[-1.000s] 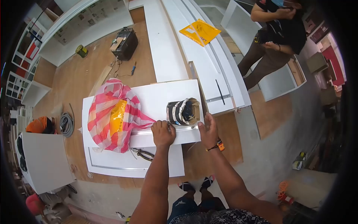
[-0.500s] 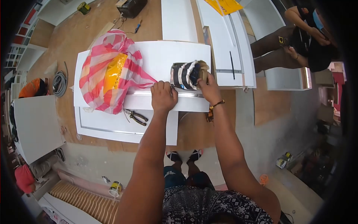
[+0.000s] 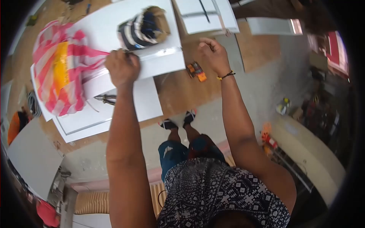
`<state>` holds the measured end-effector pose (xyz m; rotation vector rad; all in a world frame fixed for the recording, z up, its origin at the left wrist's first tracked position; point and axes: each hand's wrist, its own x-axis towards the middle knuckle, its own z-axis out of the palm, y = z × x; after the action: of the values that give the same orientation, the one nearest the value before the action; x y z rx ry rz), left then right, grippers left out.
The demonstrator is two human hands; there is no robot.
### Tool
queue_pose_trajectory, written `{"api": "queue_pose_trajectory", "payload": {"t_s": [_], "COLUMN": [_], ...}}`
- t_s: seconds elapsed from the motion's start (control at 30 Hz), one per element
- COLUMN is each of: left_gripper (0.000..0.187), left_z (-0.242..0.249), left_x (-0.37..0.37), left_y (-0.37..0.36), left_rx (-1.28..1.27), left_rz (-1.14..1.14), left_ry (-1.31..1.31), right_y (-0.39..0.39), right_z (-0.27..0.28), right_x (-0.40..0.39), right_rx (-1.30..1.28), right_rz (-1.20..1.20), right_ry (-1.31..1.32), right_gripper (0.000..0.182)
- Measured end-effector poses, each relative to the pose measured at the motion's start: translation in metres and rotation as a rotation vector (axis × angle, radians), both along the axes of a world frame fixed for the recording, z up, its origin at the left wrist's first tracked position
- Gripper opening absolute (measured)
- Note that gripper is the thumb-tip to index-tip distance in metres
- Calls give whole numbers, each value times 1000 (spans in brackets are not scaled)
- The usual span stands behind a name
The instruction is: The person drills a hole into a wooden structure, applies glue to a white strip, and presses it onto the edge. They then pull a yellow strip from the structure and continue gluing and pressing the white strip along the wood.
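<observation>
A person is leaning over a white panel [image 3: 159,64] lying on the floor. Their left hand [image 3: 122,67] is pressing down, fingers curled, on the panel's metal strip [image 3: 163,52] beside a striped roll [image 3: 142,27]. The right hand [image 3: 213,55] is hovering loosely curled and empty (off the panel's right edge, above an orange tool [image 3: 197,71]). Steadying seems underway; reaching the tool looks unobstructed, with bare floor around it.

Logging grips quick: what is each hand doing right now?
Left hand: closed, pressing on the white panel; any held object cannot be told.
Right hand: loosely curled, holding nothing, off the panel's edge.
</observation>
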<state>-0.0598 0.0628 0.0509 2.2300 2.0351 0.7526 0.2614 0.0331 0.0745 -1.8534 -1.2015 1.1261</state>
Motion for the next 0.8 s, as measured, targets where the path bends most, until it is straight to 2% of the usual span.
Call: {"api": "queue_pose_trajectory", "payload": {"t_s": [0.1,0.17,0.23,0.33,0.43,0.5,0.8], "left_gripper": [19,19,19,18,17,17,19], "left_z": [3,-1,1,2,2,-8,3], "left_x": [-1,0,3,3,2,-4,8], "left_y": [0,-2,-2,-2,-2,-6,-4], "left_rx": [-29,12,6,8,-20,83,22], "left_rz": [-5,-1,15,9,-6,-46,8], "left_ry": [29,52,45,45,45,58,-65], "right_y": [-70,-109,-130,-128,-131,-129,-90], "right_z": [-94,-128,-153,-165,-203,-210,-163], "right_x": [74,85,89,70,65,61,52], "right_rx": [-359,-617,-752,-1019,-961,-926,-850], "right_rz": [-41,435,504,468,360,327,227], "right_ry": [-103,-698,-475,-484,-484,-468,-324], "right_gripper": [43,59,79,81,90,90,90]}}
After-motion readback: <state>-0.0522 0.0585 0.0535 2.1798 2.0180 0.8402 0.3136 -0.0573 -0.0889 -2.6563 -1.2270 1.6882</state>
